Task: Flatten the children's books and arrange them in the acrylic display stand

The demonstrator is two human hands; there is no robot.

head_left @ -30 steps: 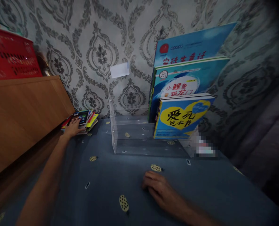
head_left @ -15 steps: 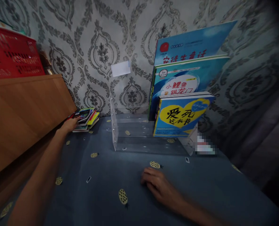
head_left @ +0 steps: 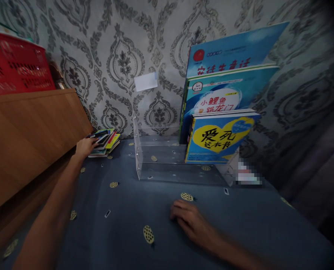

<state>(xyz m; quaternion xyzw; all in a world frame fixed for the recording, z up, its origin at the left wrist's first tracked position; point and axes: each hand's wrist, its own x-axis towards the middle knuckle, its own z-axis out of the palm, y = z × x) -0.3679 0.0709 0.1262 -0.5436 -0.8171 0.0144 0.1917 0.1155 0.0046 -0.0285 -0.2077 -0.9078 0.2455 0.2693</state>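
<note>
Head view: a grey patterned wall (head_left: pixel 122 56) fills the upper frame, and a blue dotted cloth (head_left: pixel 127 210) covers the surface across the lower frame. At the left stands a wooden panel (head_left: pixel 29 131) with a red crate (head_left: pixel 15 67) on top of it. Right of centre, three books stand upright, stepped by size: a tall blue book (head_left: pixel 240 48) at the back, a teal book (head_left: pixel 231 92) in front of it, and a yellow-heart book (head_left: pixel 220 138) foremost. They stand in the right end of a clear rack (head_left: pixel 155 165). At left of centre, against the panel, lies a stack of books (head_left: pixel 106 144). The left hand (head_left: pixel 85 147) reaches to it, fingertips on the left edge of the tilted top book (head_left: pixel 101 134); I cannot tell whether they close around it. The right hand (head_left: pixel 189 221) lies palm down on the cloth at lower centre, fingers loose, holding nothing.
</note>
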